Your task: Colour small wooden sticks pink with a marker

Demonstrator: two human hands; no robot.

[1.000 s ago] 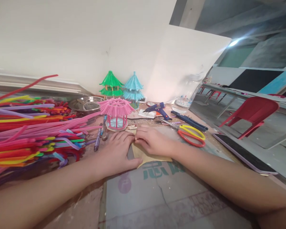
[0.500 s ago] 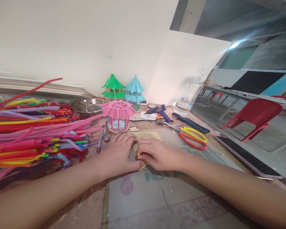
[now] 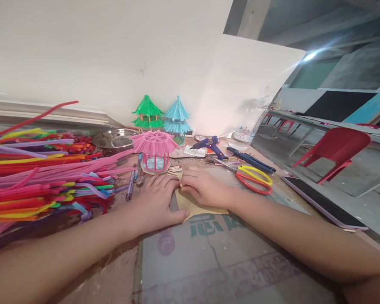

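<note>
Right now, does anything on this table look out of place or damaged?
A red pipe cleaner arcs up out of the pile at the left, and the board in the foreground has a crack running across it. Otherwise nothing stands out.

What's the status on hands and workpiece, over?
Left hand flat on tan sheet. Right hand curled on its far edge, grip unclear. Pink model just beyond, scissors to the right, both apart.

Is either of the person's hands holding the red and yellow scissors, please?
No, the scissors lie untouched; the left hand and right hand rest on the tan sheet.
</note>
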